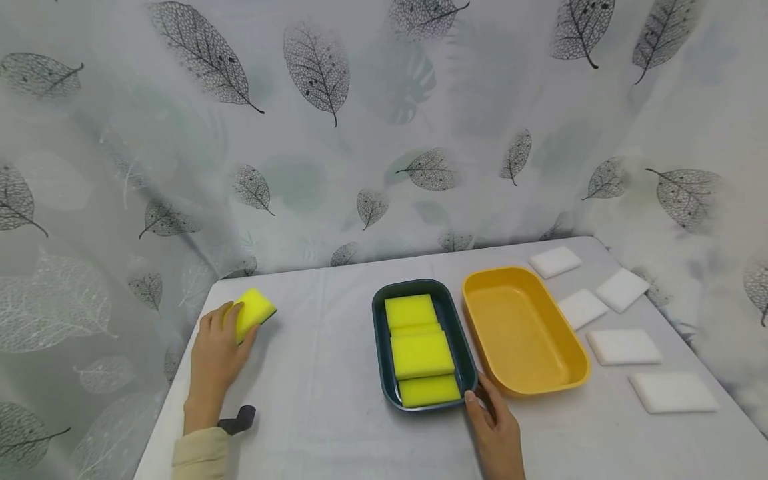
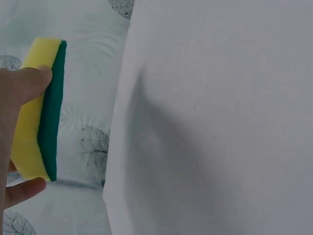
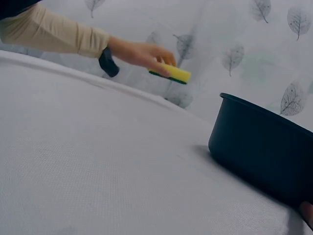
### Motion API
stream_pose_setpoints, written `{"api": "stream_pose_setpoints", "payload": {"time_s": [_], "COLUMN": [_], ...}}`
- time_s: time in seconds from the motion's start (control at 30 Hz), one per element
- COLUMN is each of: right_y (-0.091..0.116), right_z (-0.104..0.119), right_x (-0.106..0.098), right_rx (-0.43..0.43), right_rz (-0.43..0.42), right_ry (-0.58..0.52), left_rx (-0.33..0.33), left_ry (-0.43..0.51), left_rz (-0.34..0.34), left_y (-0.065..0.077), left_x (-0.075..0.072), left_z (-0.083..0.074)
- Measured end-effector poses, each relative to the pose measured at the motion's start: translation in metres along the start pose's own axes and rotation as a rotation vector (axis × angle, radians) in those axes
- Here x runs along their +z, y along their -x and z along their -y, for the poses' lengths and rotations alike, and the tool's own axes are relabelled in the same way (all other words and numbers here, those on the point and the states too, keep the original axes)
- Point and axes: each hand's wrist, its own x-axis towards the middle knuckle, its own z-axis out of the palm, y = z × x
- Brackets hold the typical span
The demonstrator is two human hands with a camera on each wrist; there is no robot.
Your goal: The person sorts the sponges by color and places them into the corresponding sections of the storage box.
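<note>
A yellow sponge (image 1: 255, 312) with a green scouring side (image 2: 53, 110) is held above the left part of the table by my left hand (image 1: 217, 347). Thumb and fingers grip its edges, and it is tilted in the left wrist view. My right hand (image 1: 497, 430) holds the near right corner of a dark teal tub (image 1: 381, 347), thumb and fingers on either side of that corner. Inside the tub lie several yellow sponges (image 1: 423, 355), some overlapping. In the right wrist view only a fingertip (image 3: 307, 211) shows, low against the tub's wall.
To the right of the teal tub stands a yellow tub (image 1: 519, 333) with nothing in it. Several white sponges (image 1: 624, 347) lie along the table's right side. A leaf-patterned curtain (image 1: 324, 153) hangs behind the white-covered table (image 1: 324, 400). A dark strap (image 1: 240, 420) hangs at the left wrist.
</note>
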Motion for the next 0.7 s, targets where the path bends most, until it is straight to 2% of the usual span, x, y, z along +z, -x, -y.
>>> {"api": "stream_pose_setpoints", "payload": {"time_s": [0.37, 0.7], "right_y": [0.002, 0.0], "right_z": [0.001, 0.004], "right_x": [0.001, -0.001], "right_rx": [0.03, 0.078], "right_rz": [-0.007, 0.042], "right_ry": [0.014, 0.024], "left_rx": [0.132, 0.204], "left_ry": [0.022, 0.095], "left_rz": [-0.024, -0.036], "left_y": [-0.009, -0.021], "left_x": [-0.005, -0.006], "left_z": [-0.043, -0.082]}}
